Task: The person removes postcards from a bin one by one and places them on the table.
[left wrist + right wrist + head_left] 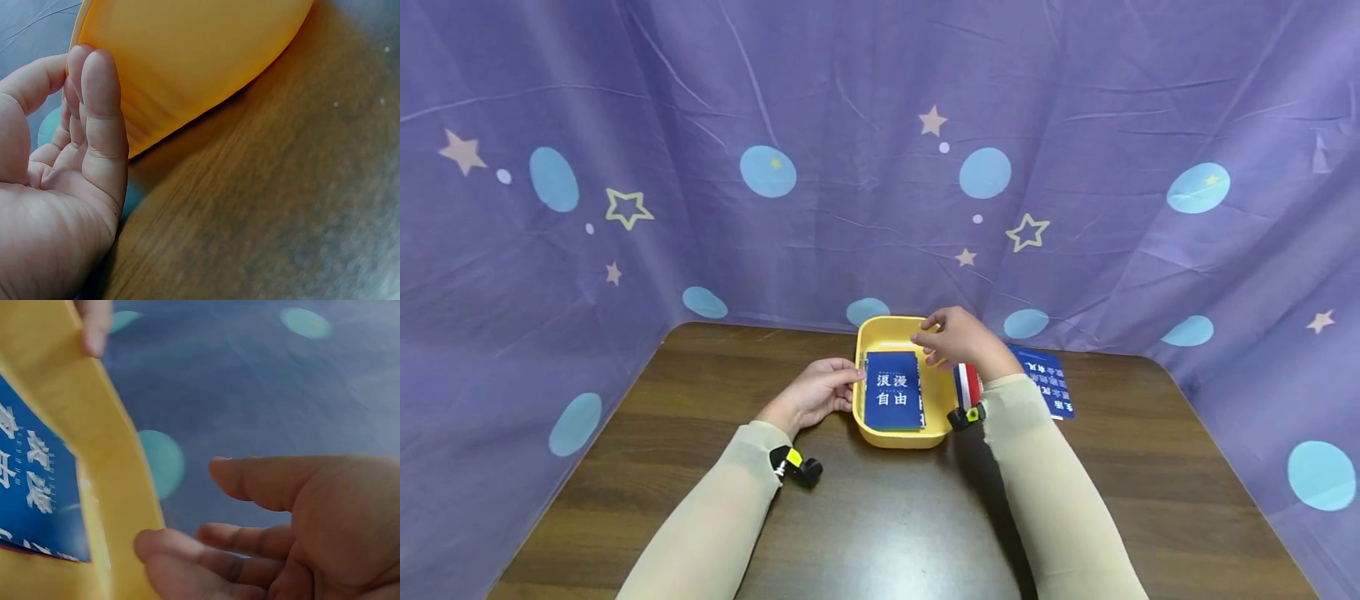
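Observation:
A yellow plastic tray point(898, 441) stands on the table with a stack of blue cards point(891, 417) in it, the top one printed in white characters. My left hand point(816, 393) pinches the tray's left rim, thumb on top and fingers against the outer wall, which the left wrist view shows close up. Over the tray's right half hovers my right hand point(964, 340), its fingers loosely bent and nothing held. In the right wrist view a gap shows between that thumb and the fingers, with the yellow wall point(115, 456) just beyond.
Right of the tray, partly behind my right forearm, lie a blue printed sheet point(1051, 377) and a blue, white and red striped item point(968, 385). A purple curtain point(880, 167) with stars hangs along the back of the wooden table point(1150, 475).

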The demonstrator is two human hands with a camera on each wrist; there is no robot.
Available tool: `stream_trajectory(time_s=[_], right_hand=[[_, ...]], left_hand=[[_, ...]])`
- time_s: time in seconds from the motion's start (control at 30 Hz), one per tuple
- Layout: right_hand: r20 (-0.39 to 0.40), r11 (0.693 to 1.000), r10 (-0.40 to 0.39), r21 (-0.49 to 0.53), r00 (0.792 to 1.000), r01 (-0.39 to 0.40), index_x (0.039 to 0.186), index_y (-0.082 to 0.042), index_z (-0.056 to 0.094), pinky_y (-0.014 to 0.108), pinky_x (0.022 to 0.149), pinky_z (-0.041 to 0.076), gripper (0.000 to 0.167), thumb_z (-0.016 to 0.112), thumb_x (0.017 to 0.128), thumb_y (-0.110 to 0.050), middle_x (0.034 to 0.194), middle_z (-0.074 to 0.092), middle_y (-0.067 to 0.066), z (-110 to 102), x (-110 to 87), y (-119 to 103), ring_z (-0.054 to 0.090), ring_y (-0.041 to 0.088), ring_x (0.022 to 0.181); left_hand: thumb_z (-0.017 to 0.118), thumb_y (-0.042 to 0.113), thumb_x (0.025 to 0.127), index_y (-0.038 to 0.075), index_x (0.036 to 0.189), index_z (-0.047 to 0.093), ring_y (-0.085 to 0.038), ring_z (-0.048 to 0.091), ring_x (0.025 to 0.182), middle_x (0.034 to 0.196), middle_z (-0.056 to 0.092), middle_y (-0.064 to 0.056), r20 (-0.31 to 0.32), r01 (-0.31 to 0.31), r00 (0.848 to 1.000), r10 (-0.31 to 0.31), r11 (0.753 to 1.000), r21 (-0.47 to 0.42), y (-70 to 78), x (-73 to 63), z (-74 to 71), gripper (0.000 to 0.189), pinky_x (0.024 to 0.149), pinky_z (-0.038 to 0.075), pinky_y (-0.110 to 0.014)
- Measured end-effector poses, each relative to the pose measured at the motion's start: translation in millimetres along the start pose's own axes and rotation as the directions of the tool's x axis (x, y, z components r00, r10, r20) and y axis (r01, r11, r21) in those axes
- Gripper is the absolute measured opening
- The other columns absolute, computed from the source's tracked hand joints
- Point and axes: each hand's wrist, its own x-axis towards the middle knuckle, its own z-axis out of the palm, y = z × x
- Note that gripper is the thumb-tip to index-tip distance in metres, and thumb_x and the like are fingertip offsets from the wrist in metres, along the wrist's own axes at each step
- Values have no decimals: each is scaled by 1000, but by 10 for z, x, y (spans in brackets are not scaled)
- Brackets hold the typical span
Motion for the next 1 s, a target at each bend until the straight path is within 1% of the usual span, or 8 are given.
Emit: stream_trajectory(time_s=[0.1,0.2,0.3,0.37,0.47,0.63,0.93,1.0], right_hand=[[66,992,51,-118,997,-43,151,3,60,45,81,74,60,77,109,-35,121,81,28,120,138,-103,85,40,101],[97,960,112,-267,989,-82,140,5,67,42,73,73,55,81,107,-37,110,83,27,230,258,-160,84,37,89],[70,913,147,-392,987,-108,121,3,74,35,61,67,49,86,102,-41,100,84,24,335,342,-175,79,30,73],[35,889,150,-442,988,-120,113,1,75,32,56,62,49,91,98,-43,98,84,20,397,371,-172,75,26,66],[-9,872,145,-471,989,-132,108,-2,74,32,56,60,52,97,92,-45,96,83,15,471,386,-167,72,24,64],[-6,861,166,-486,986,-148,106,-1,76,36,62,66,53,102,87,-43,89,83,15,546,398,-164,78,26,68],[-4,888,184,-428,983,-168,108,0,73,30,51,60,44,103,86,-23,86,80,16,573,430,-137,67,21,57],[-2,892,176,-422,984,-160,105,-1,72,29,48,57,42,103,85,-20,79,75,12,548,428,-144,62,20,54]], left_hand=[[66,7,111,11,101,67,-8,64,61,77,71,0,-8,6,1000,-6,1000,-1,-13,5,-18,11,57,60,-21],[67,8,112,12,99,67,-8,64,61,77,70,0,-7,14,1000,-14,1000,2,-25,5,-24,13,57,60,-21],[66,8,112,12,99,67,-7,64,62,77,71,1,-1,12,1000,-12,1000,8,-27,4,-16,14,58,60,-21],[66,8,112,12,99,68,-7,64,62,77,71,1,-1,10,1000,-10,1000,10,-22,0,-10,14,58,60,-21],[66,8,112,12,100,67,-8,64,62,77,71,1,0,7,1000,-7,1000,15,-18,-4,-8,13,58,61,-21],[66,8,112,11,102,67,-8,65,62,79,72,1,1,3,1000,-3,1000,16,-17,-1,-12,11,58,62,-22],[67,9,111,12,101,67,-8,66,61,78,73,0,6,5,1000,-5,1000,8,-13,5,-17,11,57,62,-22],[67,8,111,12,101,67,-8,66,61,78,73,0,4,1,1000,-1,1000,6,-5,3,-11,11,57,62,-22]])
